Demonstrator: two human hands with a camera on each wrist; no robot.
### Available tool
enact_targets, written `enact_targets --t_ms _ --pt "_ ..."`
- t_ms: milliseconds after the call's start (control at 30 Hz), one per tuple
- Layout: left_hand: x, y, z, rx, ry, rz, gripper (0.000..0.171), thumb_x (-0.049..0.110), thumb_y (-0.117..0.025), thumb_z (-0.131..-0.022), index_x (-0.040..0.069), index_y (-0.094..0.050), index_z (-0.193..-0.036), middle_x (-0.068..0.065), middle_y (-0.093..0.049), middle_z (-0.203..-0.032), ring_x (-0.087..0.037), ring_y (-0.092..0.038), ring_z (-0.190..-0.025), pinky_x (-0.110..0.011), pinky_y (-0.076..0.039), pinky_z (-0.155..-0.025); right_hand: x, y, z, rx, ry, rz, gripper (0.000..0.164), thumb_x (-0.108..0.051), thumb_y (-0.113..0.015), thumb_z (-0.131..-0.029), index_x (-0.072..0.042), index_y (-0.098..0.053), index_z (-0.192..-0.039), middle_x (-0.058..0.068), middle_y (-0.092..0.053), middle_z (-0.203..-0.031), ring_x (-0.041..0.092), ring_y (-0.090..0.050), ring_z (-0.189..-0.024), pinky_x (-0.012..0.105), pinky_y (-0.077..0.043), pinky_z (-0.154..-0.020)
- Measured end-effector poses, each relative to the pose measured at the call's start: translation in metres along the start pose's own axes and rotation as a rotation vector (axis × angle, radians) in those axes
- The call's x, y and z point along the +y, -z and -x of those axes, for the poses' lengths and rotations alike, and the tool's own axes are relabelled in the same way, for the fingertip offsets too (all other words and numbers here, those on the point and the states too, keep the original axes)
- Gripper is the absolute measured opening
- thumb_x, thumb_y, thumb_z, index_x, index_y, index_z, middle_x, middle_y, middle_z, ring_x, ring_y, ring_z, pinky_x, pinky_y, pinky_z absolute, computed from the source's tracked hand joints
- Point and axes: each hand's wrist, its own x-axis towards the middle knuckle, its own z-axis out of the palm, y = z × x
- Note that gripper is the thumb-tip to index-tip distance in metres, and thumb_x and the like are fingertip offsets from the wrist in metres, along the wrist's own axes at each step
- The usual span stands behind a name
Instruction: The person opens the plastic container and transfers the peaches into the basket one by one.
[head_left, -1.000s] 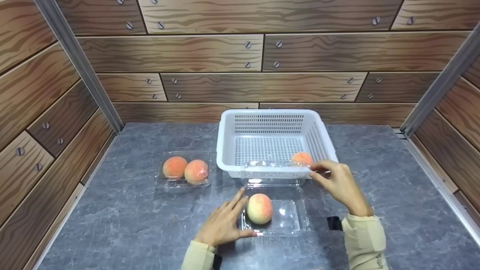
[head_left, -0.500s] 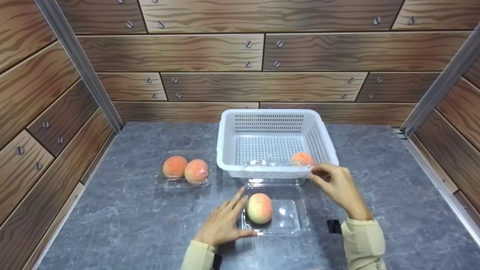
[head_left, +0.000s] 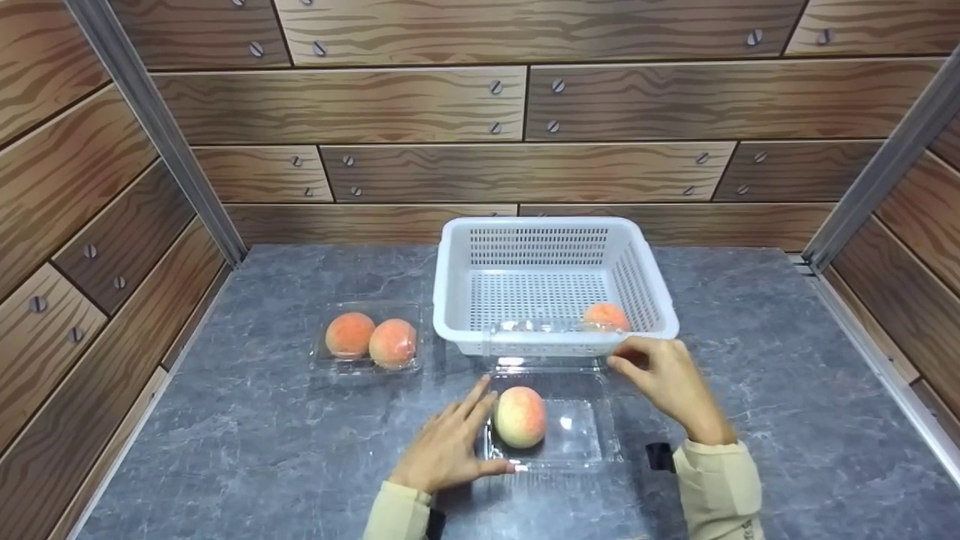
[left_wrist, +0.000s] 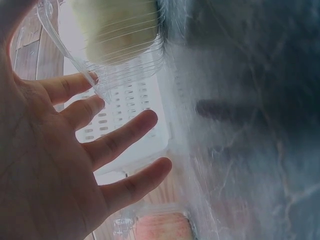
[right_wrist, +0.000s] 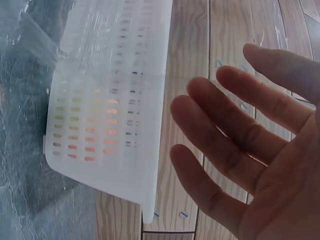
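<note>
A clear plastic clamshell (head_left: pixel 577 431) with its lid (head_left: pixel 551 346) raised stands in front of the basket. One peach (head_left: pixel 520 417) sits in its left half. My left hand (head_left: pixel 444 448) rests along the clamshell's left side, thumb at the front edge and spread fingers toward the back corner. In the left wrist view its fingers reach out fairly straight beside the plastic. My right hand (head_left: pixel 670 377) is at the right edge of the raised lid, with thumb and index fingertips around that edge. The right wrist view shows the other fingers loosely bent, holding nothing.
A white perforated basket (head_left: pixel 442 281) stands behind the clamshell, with a peach (head_left: pixel 606 316) in its front right corner. To the left, another clear clamshell (head_left: pixel 367 306) holds two peaches (head_left: pixel 371 341). Wood-patterned walls (head_left: pixel 525 172) enclose the grey tabletop (head_left: pixel 262 450).
My right hand has shifted slightly left and down along the lid's right edge. The lid stays raised, and my left hand and the peaches have not visibly moved.
</note>
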Motion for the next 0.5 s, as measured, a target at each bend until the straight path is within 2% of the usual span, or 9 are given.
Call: enact_targets --t_ms 133,300,500 --pt "0.0 0.0 0.0 -0.001 -0.003 -0.008 0.103 0.066 -0.071 -0.082 0.004 -0.036 -0.156 -0.012 -0.017 -0.168 -0.051 -0.045 -0.133 -0.069 -0.04 -0.105 -0.004 -0.003 0.001 -0.032 -0.006 0.018 0.005 -0.004 -0.078 -0.086 -0.002 -0.076 -0.09 0.004 -0.075 -0.087 0.02 -0.068 -0.081 0.043 -0.059 -0.078" --pt "0.0 0.001 0.0 -0.001 -0.001 -0.006 0.103 0.066 -0.072 -0.081 0.004 -0.037 -0.156 -0.013 -0.017 -0.168 -0.051 -0.045 -0.132 -0.069 -0.04 -0.105 -0.01 -0.008 -0.001 -0.063 0.005 -0.002 0.007 -0.001 -0.076 -0.087 0.0 -0.075 -0.094 0.009 -0.075 -0.09 0.025 -0.071 -0.083 0.046 -0.061 -0.079" --pt "0.001 0.001 0.001 -0.001 0.0 0.011 0.103 0.065 -0.073 -0.081 0.004 -0.037 -0.156 -0.012 -0.017 -0.168 -0.05 -0.046 -0.132 -0.07 -0.04 -0.104 -0.017 -0.013 -0.003 -0.1 0.067 0.013 0.011 -0.005 -0.077 -0.088 0.001 -0.075 -0.097 0.007 -0.075 -0.088 0.02 -0.07 -0.077 0.039 -0.061 -0.072"
